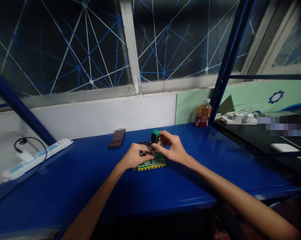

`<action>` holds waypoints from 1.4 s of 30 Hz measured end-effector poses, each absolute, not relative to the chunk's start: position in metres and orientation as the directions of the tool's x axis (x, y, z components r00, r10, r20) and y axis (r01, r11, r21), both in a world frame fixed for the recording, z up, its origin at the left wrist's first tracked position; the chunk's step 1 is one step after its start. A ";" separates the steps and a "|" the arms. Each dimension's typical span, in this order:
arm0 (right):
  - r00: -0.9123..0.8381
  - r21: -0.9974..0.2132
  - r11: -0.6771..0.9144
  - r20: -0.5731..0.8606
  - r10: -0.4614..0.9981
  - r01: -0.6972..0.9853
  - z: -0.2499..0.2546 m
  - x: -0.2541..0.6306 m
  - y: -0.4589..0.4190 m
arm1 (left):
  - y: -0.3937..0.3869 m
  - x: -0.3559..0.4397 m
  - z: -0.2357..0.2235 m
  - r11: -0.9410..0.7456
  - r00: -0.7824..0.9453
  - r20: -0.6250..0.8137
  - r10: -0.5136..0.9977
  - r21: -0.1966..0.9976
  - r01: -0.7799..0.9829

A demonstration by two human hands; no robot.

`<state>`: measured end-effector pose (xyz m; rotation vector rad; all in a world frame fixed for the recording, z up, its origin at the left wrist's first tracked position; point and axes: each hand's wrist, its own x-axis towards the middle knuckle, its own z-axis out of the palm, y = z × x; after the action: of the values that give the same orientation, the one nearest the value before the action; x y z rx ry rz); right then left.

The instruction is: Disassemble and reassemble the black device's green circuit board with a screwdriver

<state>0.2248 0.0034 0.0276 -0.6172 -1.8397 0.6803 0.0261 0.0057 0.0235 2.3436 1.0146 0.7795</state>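
A screwdriver (154,137) with a green and black handle stands nearly upright, shaft down, over a green circuit board (150,164). My right hand (174,146) grips its handle between thumb and fingers. Yellow teeth-like edging runs along the board's near side, with rows of small pale parts beside it. My left hand (137,155) lies over the board's left part, its thumb and fingertips drawn together close to the screwdriver's shaft. A small dark piece shows between those fingers, too small to name. Both hands hide much of the board and the screwdriver's tip.
The board lies on a blue table (90,186). Behind my left hand is a dark phone (117,138). At the left runs a white power strip (38,158) with a black cable. A drink bottle (203,113) stands at the back right, near a blue post (221,76).
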 end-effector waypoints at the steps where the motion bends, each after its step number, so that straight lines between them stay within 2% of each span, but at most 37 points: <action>1: -0.337 -0.690 0.714 0.648 0.683 0.120 0.027 0.225 0.003 | 0.006 0.026 0.022 -0.615 0.565 0.309 0.765 0.609 0.500; 14: -0.367 -0.662 0.733 0.650 0.666 0.156 0.027 0.223 0.003 | 0.005 0.025 0.023 -0.592 0.562 0.285 0.776 0.638 0.493; 19: -0.400 -0.614 0.742 0.630 0.666 0.268 0.036 0.221 0.007 | 0.005 0.025 0.021 -0.593 0.565 0.279 0.776 0.629 0.504; 23: -0.501 -0.543 0.761 0.577 0.645 0.355 0.051 0.222 0.012 | 0.005 0.025 0.023 -0.579 0.552 0.267 0.790 0.621 0.528; 30: -0.633 -0.525 0.807 0.535 0.560 0.270 0.063 0.224 0.010 | 0.003 0.025 0.027 -0.587 0.573 0.263 0.776 0.633 0.505; 35: -0.599 -0.525 0.792 0.538 0.593 0.312 0.057 0.220 0.008 | 0.005 0.025 0.024 -0.597 0.550 0.318 0.773 0.659 0.458; 42: -0.543 -0.510 0.784 0.571 0.616 0.353 0.055 0.216 0.003 | 0.009 0.024 0.014 -0.546 0.522 0.288 0.803 0.708 0.449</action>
<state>0.2163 0.0034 0.0549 -0.7155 -2.1940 0.4329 0.0240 0.0094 0.0144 2.1998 1.0145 0.8220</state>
